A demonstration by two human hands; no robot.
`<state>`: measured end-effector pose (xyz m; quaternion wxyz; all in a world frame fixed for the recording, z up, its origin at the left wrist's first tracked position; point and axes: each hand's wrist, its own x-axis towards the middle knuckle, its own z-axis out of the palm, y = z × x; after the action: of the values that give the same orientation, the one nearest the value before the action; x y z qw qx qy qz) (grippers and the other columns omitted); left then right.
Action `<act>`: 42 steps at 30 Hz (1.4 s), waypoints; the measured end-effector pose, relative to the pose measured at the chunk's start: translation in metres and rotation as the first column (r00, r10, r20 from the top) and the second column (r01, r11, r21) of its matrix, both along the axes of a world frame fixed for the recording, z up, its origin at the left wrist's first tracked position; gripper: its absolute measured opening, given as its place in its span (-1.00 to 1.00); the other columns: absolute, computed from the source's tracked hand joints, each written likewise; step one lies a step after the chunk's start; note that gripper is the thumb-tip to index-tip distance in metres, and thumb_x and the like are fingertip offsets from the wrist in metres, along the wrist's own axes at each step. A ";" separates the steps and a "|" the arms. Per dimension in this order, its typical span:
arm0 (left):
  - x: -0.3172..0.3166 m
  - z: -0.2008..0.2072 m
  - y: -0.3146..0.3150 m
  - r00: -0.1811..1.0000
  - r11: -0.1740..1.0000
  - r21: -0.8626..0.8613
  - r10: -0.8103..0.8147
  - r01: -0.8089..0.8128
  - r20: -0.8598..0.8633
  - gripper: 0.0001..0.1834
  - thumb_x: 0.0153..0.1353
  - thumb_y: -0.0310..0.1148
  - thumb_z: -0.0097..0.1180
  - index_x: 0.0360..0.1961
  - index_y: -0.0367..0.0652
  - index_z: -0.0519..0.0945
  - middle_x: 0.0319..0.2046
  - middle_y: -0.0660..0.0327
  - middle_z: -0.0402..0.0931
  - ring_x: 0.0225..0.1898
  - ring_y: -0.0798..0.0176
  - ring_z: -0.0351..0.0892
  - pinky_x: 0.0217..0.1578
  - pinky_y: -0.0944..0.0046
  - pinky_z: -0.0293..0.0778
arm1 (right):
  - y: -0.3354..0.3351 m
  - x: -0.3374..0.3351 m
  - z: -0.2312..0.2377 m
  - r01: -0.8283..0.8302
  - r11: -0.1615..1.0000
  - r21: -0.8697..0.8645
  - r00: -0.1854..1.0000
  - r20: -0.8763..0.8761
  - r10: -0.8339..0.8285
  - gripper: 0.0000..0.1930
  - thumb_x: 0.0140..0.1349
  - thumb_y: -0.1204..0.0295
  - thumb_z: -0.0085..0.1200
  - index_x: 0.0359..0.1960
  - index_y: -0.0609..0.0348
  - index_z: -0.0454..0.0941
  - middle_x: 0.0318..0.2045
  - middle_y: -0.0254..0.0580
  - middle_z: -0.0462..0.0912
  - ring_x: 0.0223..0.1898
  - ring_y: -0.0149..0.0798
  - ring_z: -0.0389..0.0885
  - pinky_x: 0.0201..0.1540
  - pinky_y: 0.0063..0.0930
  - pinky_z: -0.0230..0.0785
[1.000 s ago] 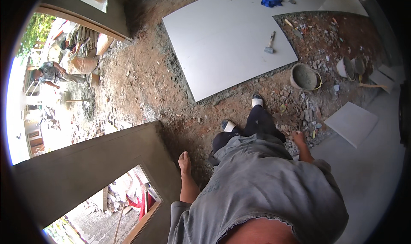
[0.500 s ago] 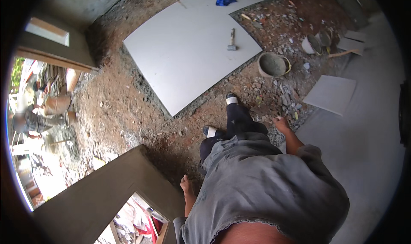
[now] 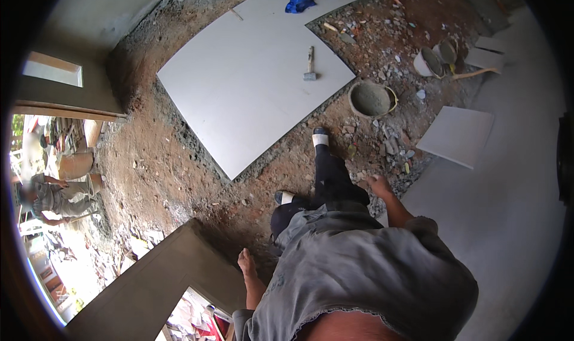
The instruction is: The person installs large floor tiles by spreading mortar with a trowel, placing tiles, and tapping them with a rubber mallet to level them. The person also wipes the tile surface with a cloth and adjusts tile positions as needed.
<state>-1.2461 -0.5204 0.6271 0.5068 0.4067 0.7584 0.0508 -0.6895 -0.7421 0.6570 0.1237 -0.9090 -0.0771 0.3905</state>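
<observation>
My left hand point(image 3: 246, 263) hangs low beside my body, near the wall corner with the window opening, and grips nothing; its fingers look loosely stretched. My right hand point(image 3: 376, 185) hangs over the rubble at my right side, fingers loose and apart, with nothing in it. Ahead of my feet lies a surface of large pale tiles point(image 3: 239, 96). A mallet point(image 3: 310, 66) with a grey head rests on it, and a blue cloth point(image 3: 299, 1) lies farther back. Right of the tile corner stands a bucket point(image 3: 371, 99) holding grey mortar. Neither hand touches any of these.
Two more buckets point(image 3: 428, 62) stand at the far right beside a wooden handle point(image 3: 475, 74). A loose square tile point(image 3: 457, 136) lies on the smooth grey floor point(image 3: 478, 203). Rubble point(image 3: 394, 144) borders it. Outside at left, a person point(image 3: 48, 194) is near a doorway.
My view has shifted, so the tiles, mallet and buckets sit farther left. My feet are in a similar stance. Both hands stay free, the right swinging slightly. The person outside has changed posture.
</observation>
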 end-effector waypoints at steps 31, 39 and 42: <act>0.120 -0.546 0.234 0.746 0.871 0.284 -0.131 0.401 -0.653 -0.30 0.26 -0.12 0.11 0.25 -0.44 0.25 0.23 -0.33 0.22 0.29 -0.29 0.17 0.29 -0.07 0.12 | 0.455 0.379 -0.545 -0.594 0.804 -0.007 0.694 0.502 0.516 -0.24 0.11 0.04 0.19 0.27 0.21 0.24 0.14 0.15 0.39 0.17 0.15 0.37 0.17 -0.12 0.30; 0.144 -0.566 0.311 0.703 0.961 0.174 -0.027 0.213 -0.711 -0.14 0.29 0.17 -0.09 0.37 -0.30 0.09 0.40 -0.08 0.01 0.43 -0.07 -0.07 0.34 -0.15 -0.10 | 0.453 0.369 -0.545 -0.751 0.659 0.031 0.584 0.495 0.643 -0.49 0.25 0.39 -0.05 0.27 0.13 0.30 0.21 0.05 0.38 0.21 0.14 0.34 0.23 -0.09 0.21; 0.145 -0.570 0.319 0.704 0.985 0.136 0.022 0.107 -0.710 -0.11 0.28 0.25 -0.15 0.38 -0.27 0.10 0.40 -0.05 0.03 0.44 -0.02 -0.07 0.35 -0.19 -0.15 | 0.457 0.378 -0.563 -0.847 0.426 -0.317 0.213 0.532 0.819 -0.47 0.16 0.51 -0.03 0.23 0.08 0.37 0.19 -0.01 0.40 0.25 0.02 0.29 0.31 -0.04 0.07</act>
<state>-1.1008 -0.2011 0.0575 0.1416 0.4533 0.8781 -0.0577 -0.3111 -0.2855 0.0940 -0.1186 -0.7916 -0.5952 0.0713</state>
